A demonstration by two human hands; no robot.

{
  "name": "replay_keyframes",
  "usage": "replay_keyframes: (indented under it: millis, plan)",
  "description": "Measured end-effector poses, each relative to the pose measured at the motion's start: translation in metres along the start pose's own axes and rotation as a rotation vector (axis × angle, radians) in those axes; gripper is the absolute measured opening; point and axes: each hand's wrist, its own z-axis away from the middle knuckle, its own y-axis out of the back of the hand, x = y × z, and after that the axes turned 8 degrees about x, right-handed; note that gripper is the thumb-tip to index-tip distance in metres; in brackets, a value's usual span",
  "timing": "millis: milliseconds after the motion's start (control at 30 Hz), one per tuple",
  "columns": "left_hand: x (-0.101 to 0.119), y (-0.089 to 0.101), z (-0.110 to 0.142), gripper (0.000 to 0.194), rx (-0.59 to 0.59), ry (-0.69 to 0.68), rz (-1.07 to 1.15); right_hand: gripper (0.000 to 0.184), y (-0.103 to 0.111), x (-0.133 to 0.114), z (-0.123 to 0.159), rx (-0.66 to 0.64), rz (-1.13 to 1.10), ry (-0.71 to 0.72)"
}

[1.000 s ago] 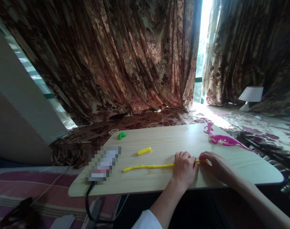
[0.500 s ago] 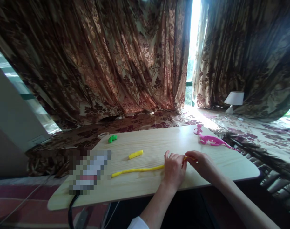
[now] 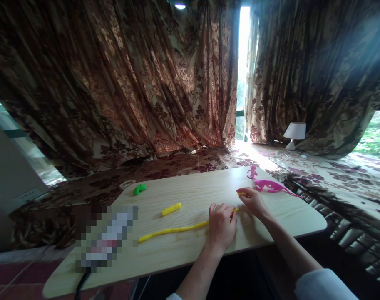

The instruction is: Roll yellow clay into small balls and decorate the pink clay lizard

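A long, thin roll of yellow modelling clay (image 3: 174, 230) lies across the pale wooden table (image 3: 167, 260). My left hand (image 3: 222, 225) is closed around it near its right end, and a short tip pokes out past the thumb. My right hand (image 3: 252, 201), raised a little to the right and apart from the roll, pinches a small yellow clay piece (image 3: 241, 193). Behind the roll lies a short, thick stick of yellow clay (image 3: 171, 209).
A curled lump of green clay (image 3: 140, 189) is at the back left. Flat pink shapes (image 3: 269, 186) spread along the back right edge. A pixelated device (image 3: 107, 241) with a black cable occupies the left side. Beyond stand a white lamp (image 3: 295, 131) and patterned curtains (image 3: 165, 91).
My right hand has moved away from my left, up and to the right, with a small yellow piece now separate from the roll. The whole view has shifted to the right.
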Motion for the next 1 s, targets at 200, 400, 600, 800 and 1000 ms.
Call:
replay_keyframes:
  millis: [200, 400, 600, 800, 1000]
  plan:
    - [-0.005, -0.006, -0.002, 0.032, -0.003, 0.032, 0.086, 0.029, 0.020, -0.020, 0.022, -0.136, 0.030, 0.095]
    - [-0.009, -0.005, 0.001, 0.022, 0.029, 0.086, 0.138, 0.017, 0.018, -0.033, 0.043, -0.227, 0.045, 0.127]
    - [-0.017, 0.006, 0.006, 0.014, 0.031, 0.100, 0.160, 0.014, 0.016, -0.049, 0.042, -0.264, 0.113, 0.192]
    - [-0.020, 0.008, 0.010, 0.008, 0.037, 0.113, 0.166, 0.015, 0.010, -0.055, 0.048, -0.247, 0.221, 0.139]
    - [-0.020, 0.009, 0.008, 0.010, 0.080, 0.128, 0.150, 0.017, -0.014, -0.043, 0.030, -0.134, 0.314, 0.033]
